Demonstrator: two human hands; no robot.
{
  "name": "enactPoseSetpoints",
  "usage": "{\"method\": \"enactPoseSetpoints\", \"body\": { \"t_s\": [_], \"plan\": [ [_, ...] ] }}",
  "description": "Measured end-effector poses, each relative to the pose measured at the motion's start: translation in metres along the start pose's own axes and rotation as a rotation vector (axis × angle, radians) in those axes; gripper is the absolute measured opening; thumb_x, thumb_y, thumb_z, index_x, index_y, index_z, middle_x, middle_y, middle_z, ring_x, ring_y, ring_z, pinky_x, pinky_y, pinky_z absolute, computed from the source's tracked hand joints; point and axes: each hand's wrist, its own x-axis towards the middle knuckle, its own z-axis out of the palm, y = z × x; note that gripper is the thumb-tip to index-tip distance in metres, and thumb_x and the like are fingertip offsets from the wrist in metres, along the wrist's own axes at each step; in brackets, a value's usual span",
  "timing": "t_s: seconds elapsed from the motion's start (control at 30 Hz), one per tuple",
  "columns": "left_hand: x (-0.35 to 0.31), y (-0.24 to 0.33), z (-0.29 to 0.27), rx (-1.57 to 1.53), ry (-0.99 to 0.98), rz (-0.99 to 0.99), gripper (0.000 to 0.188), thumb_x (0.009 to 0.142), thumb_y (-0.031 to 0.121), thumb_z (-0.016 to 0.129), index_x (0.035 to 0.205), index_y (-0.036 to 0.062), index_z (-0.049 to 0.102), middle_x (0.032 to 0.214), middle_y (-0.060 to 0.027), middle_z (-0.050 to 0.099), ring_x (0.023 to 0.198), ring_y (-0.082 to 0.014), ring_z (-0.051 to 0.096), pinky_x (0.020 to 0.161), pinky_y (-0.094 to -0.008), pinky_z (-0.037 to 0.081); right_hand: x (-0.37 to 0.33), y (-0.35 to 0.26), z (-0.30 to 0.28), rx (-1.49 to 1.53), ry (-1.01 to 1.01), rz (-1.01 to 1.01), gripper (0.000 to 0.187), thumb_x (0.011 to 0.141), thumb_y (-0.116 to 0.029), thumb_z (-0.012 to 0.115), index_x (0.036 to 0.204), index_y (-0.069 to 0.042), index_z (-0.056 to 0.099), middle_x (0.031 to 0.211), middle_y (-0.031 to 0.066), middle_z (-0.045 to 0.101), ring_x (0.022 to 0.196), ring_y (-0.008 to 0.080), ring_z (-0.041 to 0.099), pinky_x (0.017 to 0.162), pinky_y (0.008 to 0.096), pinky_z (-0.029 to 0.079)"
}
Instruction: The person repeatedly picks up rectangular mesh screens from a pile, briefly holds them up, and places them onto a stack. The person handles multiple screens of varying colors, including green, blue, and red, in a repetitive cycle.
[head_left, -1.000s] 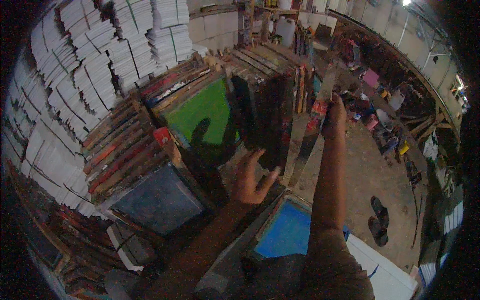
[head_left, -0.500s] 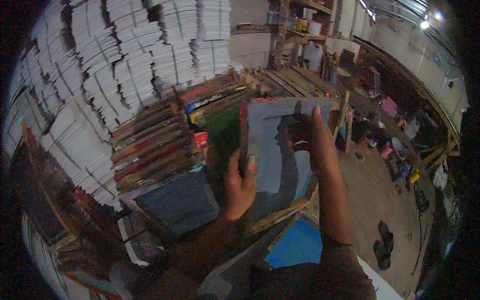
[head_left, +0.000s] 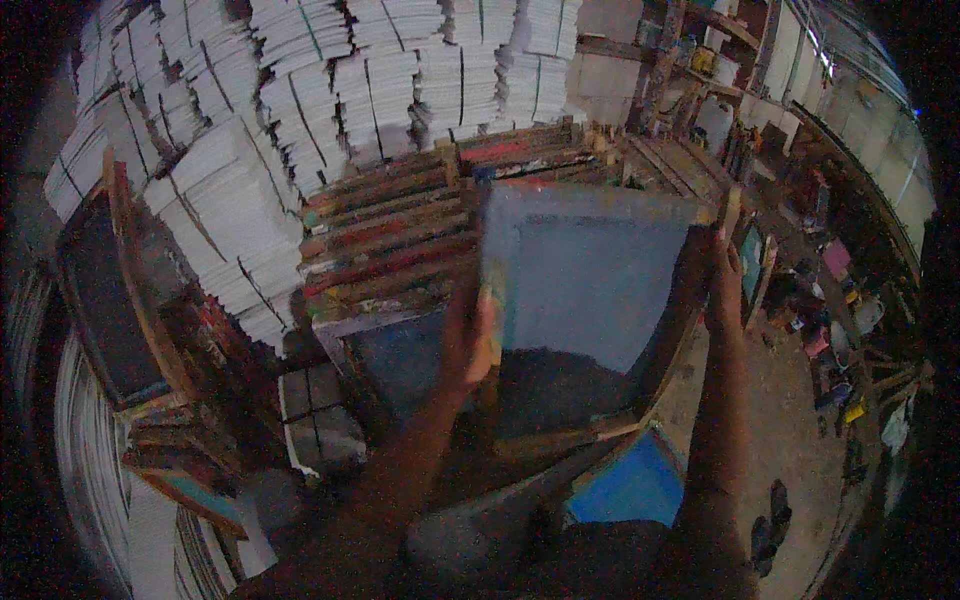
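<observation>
A screen-printing frame (head_left: pixel 590 285) with grey-blue mesh is held up in front of me, its lower part in shadow. My left hand (head_left: pixel 480 345) grips its left edge, the thumb along the side. On the opposite edge is my right hand (head_left: pixel 726 275), dark and slightly blurred, closed around the upper right side. Behind the left wrist a dark-meshed frame (head_left: pixel 395 365) leans against a stack of wooden frames (head_left: pixel 385 240). Below the held frame lies a frame with a bright blue panel (head_left: pixel 630 485).
Bundled stacks of white paper (head_left: pixel 300 110) rise at the back left. More dark screens (head_left: pixel 110 290) stand at far left. At the back right are shelves (head_left: pixel 715 65), with mixed clutter (head_left: pixel 835 300) along the right wall. A pair of slippers (head_left: pixel 770 525) lies on the floor.
My right hand has moved from in front of the mesh to the right edge of the frame. The surroundings have shifted rightward in view, and the red item beside my left hand is now out of sight.
</observation>
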Motion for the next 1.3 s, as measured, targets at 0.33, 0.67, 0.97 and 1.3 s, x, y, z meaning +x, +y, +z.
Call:
{"method": "enactPoseSetpoints", "body": {
  "t_s": [0.33,0.67,0.97,1.3],
  "plan": [
    [-0.020,-0.002,-0.070,0.252,0.150,-0.094,0.053,0.113,0.037,0.039,0.148,-0.0016,0.047,0.138,-0.0142,0.056,0.124,-0.0248,0.052,0.108,-0.0377,0.040,0.018,0.070,0.027,-0.070,-0.237,-0.155,0.070,0.109,-0.052,0.044,0.153,0.002,0.044,0.146,0.0158,0.055,0.133,0.0254,0.054,0.108,0.0366,0.044],
    [-0.221,-0.147,-0.180,0.485,0.819,-0.466,0.057,0.113,0.036,0.036,0.151,-0.0048,0.041,0.147,-0.0223,0.051,0.135,-0.0319,0.050,0.113,-0.0418,0.038,-0.103,0.226,0.094,0.015,-0.268,-0.161,0.059,0.110,-0.041,0.048,0.153,-0.002,0.039,0.133,0.0111,0.055,0.114,0.0220,0.055,0.099,0.0347,0.044],
    [-0.181,-0.082,-0.178,0.934,0.842,-0.153,0.054,0.112,0.033,0.039,0.151,-0.0044,0.043,0.143,-0.0221,0.055,0.122,-0.0299,0.058,0.105,-0.0401,0.045,-0.152,0.213,0.145,0.223,-0.536,-0.037,0.047,0.110,-0.039,0.049,0.142,-0.007,0.039,0.096,-0.0024,0.051,0.081,0.0082,0.049,0.067,0.0269,0.044],
    [-0.176,-0.083,-0.178,0.833,0.825,-0.503,0.050,0.111,0.033,0.043,0.141,-0.0054,0.053,0.137,-0.0271,0.061,0.119,-0.0367,0.062,0.101,-0.0444,0.047,-0.145,0.210,0.149,0.134,-0.598,-0.044,0.035,0.112,-0.036,0.043,0.133,-0.008,0.039,0.086,-0.0051,0.046,0.074,0.0059,0.044,0.061,0.0260,0.039]
  ]
}}
